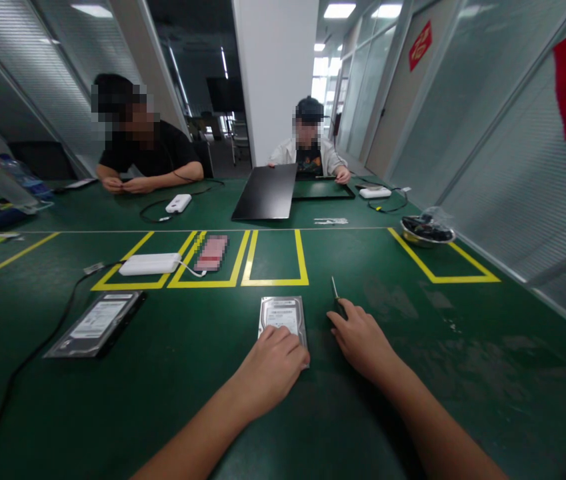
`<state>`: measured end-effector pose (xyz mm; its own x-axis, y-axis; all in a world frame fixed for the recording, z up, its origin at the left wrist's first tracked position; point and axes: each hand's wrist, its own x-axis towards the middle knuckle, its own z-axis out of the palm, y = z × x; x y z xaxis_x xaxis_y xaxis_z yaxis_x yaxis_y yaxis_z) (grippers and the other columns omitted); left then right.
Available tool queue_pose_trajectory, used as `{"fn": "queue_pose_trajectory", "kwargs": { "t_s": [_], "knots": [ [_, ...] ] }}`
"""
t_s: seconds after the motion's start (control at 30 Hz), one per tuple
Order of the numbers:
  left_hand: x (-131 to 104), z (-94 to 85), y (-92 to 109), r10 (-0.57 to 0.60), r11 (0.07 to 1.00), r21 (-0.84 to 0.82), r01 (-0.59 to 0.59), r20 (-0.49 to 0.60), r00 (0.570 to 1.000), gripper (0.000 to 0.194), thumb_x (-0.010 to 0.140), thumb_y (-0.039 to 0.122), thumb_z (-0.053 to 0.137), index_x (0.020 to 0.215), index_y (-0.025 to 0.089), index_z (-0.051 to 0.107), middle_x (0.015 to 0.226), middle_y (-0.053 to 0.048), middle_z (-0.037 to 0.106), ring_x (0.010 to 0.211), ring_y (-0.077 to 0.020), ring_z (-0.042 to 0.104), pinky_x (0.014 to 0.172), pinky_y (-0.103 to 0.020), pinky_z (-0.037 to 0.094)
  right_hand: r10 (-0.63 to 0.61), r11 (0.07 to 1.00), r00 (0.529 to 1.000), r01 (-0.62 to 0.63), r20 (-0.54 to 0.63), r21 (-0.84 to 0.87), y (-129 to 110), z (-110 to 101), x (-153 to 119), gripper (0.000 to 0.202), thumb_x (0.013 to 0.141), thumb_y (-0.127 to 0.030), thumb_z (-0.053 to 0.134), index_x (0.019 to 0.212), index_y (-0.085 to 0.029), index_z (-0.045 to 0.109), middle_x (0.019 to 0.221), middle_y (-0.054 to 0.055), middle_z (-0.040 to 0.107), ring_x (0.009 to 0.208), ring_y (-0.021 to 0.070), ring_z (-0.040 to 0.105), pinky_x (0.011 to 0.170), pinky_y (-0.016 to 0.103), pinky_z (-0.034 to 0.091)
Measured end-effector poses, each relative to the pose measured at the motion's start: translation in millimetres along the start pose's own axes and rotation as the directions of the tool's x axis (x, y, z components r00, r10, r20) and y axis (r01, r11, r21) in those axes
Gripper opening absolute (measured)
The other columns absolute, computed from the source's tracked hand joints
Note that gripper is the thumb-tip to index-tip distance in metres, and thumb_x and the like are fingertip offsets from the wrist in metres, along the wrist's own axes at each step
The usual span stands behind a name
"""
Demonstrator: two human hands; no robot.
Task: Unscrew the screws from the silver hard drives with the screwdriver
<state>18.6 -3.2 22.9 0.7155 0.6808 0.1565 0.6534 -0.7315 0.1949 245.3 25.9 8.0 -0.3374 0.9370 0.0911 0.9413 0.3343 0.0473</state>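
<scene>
A silver hard drive (281, 311) with a white label lies flat on the green table in front of me. My left hand (279, 360) is closed over its near part, fingers curled around the edges, which hides that end. Just to the right, my right hand (363, 337) grips a screwdriver (335, 288) whose thin metal shaft points away from me. Most of its dark handle is hidden by the fingers, and the tip is apart from the drive. A second hard drive (97, 324), seemingly in a clear bag, rests on the table to the left.
Yellow tape outlines (275, 281) cross the table. A white power bank (150, 264) is cabled to a phone (211, 253). At the right stands a metal bowl (427, 233) of dark items. Two people sit opposite; one holds a black panel (265, 192). A black cable (37, 363) runs along the left.
</scene>
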Motion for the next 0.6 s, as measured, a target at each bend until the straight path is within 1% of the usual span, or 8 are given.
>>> {"fn": "queue_pose_trajectory", "kwargs": {
  "t_s": [0.13, 0.33, 0.6],
  "knots": [
    [-0.3, 0.7, 3.1, -0.017, 1.000, -0.026, 0.016, -0.010, 1.000, 0.013, 0.097, 0.021, 0.051, 0.095, 0.020, 0.064, 0.093, -0.004, 0.064, 0.094, -0.0219, 0.052, 0.084, -0.038, 0.037, 0.000, 1.000, 1.000, 0.000, 0.000, -0.006, -0.2, 0.9, 0.0, 0.032, 0.093, -0.020, 0.051, 0.123, -0.020, 0.061, 0.140, 0.019, 0.048, 0.115, 0.0305, 0.055, 0.090, 0.041, 0.048],
    [0.9, -1.2, 6.6, -0.069, 0.988, -0.141, 0.063, -0.041, 0.997, 0.014, 0.095, 0.021, 0.053, 0.090, 0.020, 0.066, 0.088, -0.003, 0.066, 0.091, -0.0213, 0.053, 0.085, -0.039, 0.035, 0.002, 1.000, 1.000, -0.002, 0.000, -0.013, 0.0, 0.9, -0.8, 0.033, 0.093, -0.020, 0.051, 0.124, -0.021, 0.060, 0.141, 0.018, 0.047, 0.115, 0.0302, 0.055, 0.090, 0.041, 0.047],
    [-0.1, 3.4, 6.7, -0.093, 0.981, -0.176, 0.080, -0.067, 0.993, 0.014, 0.094, 0.020, 0.053, 0.088, 0.021, 0.066, 0.086, -0.002, 0.067, 0.090, -0.0216, 0.052, 0.085, -0.040, 0.033, 0.004, 1.000, 1.000, -0.004, 0.001, -0.009, -0.8, -1.0, -0.6, 0.033, 0.093, -0.020, 0.050, 0.124, -0.021, 0.060, 0.141, 0.019, 0.047, 0.116, 0.0309, 0.054, 0.089, 0.042, 0.048]
  ]
}}
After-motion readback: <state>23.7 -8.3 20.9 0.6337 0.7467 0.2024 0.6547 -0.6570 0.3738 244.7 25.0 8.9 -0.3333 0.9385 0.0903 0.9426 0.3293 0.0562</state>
